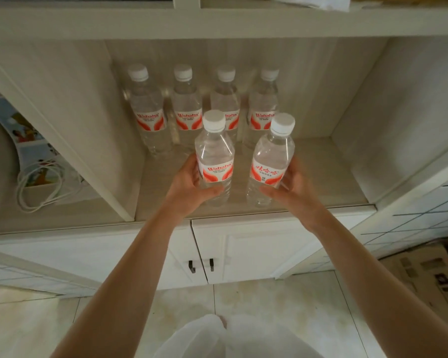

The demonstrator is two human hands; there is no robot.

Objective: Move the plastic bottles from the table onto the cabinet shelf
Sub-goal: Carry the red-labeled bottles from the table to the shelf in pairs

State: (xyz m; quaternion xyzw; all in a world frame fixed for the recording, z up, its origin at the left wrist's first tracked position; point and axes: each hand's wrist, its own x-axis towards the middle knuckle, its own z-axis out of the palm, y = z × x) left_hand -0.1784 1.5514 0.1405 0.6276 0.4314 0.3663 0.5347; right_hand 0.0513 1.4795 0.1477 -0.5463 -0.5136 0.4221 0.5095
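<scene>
Placing two water bottles on cabinet shelf (308, 177), front row.

Left hand (189, 184) wrapped round left bottle (214, 153); right hand (292, 187) wrapped round right bottle (272, 156). Both upright, bases at or just above shelf, can't tell which. Four bottles (204, 109) lined up behind. Next, likely: seat both flat, let go, withdraw without knocking back row.

Two clear, white-capped bottles are held upright side by side on the cabinet shelf (308, 177), the left bottle (214, 153) gripped by the left hand (192, 186) and the right bottle (270, 161) by the right hand (291, 187), just before a back row of four bottles (186, 107).
</scene>
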